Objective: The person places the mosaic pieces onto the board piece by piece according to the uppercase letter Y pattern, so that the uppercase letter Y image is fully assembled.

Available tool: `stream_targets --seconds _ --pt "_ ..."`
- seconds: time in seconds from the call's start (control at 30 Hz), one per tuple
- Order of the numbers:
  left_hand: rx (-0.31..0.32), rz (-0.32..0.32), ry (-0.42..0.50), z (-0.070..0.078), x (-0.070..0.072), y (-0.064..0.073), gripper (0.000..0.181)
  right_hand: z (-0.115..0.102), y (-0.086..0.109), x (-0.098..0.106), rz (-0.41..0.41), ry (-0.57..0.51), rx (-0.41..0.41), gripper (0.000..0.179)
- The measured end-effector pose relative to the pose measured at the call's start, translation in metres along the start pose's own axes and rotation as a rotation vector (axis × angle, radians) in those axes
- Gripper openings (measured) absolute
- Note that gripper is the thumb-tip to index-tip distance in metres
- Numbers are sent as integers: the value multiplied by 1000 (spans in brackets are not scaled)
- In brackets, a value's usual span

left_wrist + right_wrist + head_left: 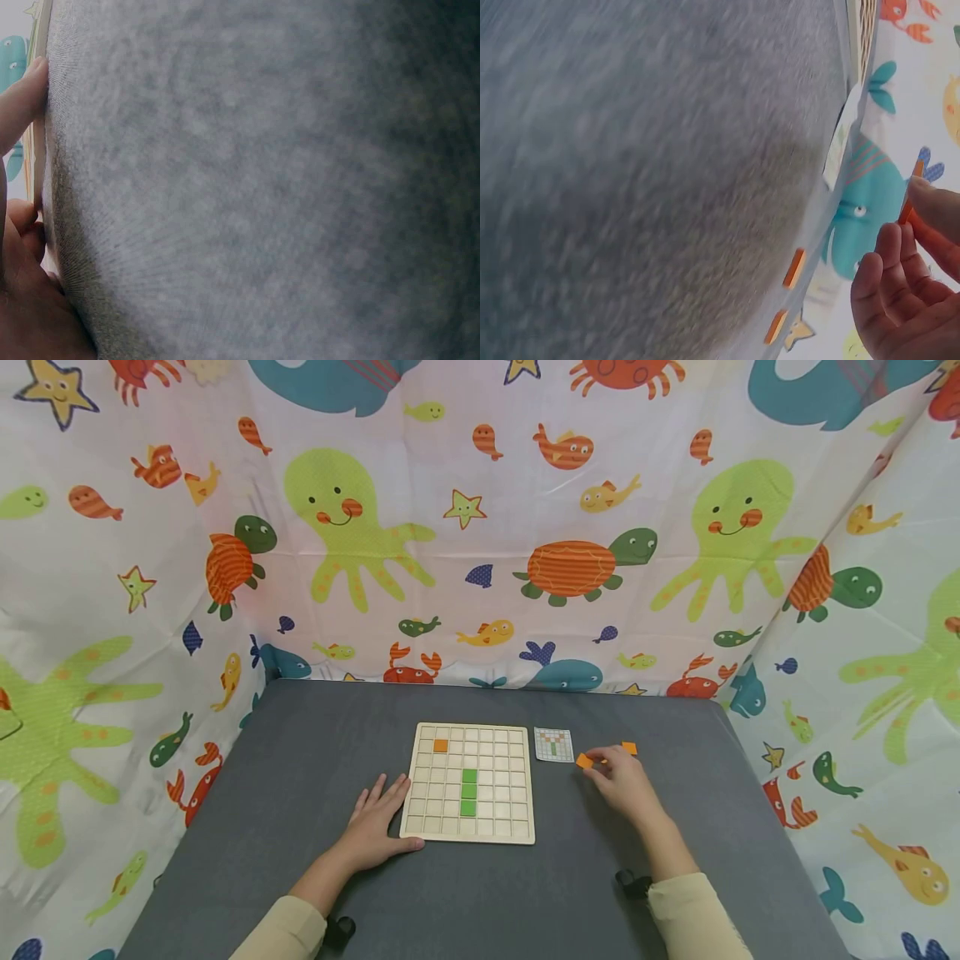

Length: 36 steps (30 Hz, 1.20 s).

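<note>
A square wooden grid board (506, 792) lies on the grey table. Three green tiles (468, 791) sit in a column near its middle, and one orange tile (440, 746) is in a cell at the upper left. My left hand (369, 832) rests with spread fingers against the board's left edge and lower left corner. To the right of the board, my right hand (624, 783) pinches an orange square tile (910, 193) between thumb and finger, raised above the table. Below it in the right wrist view, two more orange tiles (794, 268) lie on the table.
A small card (553, 746) with a printed grid pattern in orange and green lies just right of the board. The grey table (360, 718) ends at a hanging cloth (450, 443) printed with sea animals, at the back and both sides.
</note>
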State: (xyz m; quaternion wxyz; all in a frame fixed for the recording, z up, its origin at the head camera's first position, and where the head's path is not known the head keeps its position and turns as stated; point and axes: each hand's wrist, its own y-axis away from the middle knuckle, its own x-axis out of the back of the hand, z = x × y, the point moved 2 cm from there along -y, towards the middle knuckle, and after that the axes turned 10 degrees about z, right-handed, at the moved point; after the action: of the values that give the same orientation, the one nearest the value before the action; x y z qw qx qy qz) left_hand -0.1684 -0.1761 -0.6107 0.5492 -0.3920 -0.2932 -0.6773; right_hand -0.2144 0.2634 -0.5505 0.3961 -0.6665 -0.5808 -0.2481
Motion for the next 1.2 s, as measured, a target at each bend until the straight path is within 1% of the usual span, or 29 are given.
stream_targets --seconds 0.47,0.7,0.93,1.1,1.2 --pt "5 -1 -6 -3 -3 -1 114 -33 -8 -17 -24 -36 27 29" --pt "0 -2 -16 -2 -2 -1 114 -45 -11 -27 -56 -43 58 28" --pt "-1 -7 -18 0 1 -1 115 -60 -14 -35 -62 -45 98 26" --pt "-2 -12 -15 0 0 -1 115 -70 -16 -40 -60 -48 130 24" --pt "0 -12 -14 -1 -1 -1 115 -75 -17 -44 -70 -43 135 24"
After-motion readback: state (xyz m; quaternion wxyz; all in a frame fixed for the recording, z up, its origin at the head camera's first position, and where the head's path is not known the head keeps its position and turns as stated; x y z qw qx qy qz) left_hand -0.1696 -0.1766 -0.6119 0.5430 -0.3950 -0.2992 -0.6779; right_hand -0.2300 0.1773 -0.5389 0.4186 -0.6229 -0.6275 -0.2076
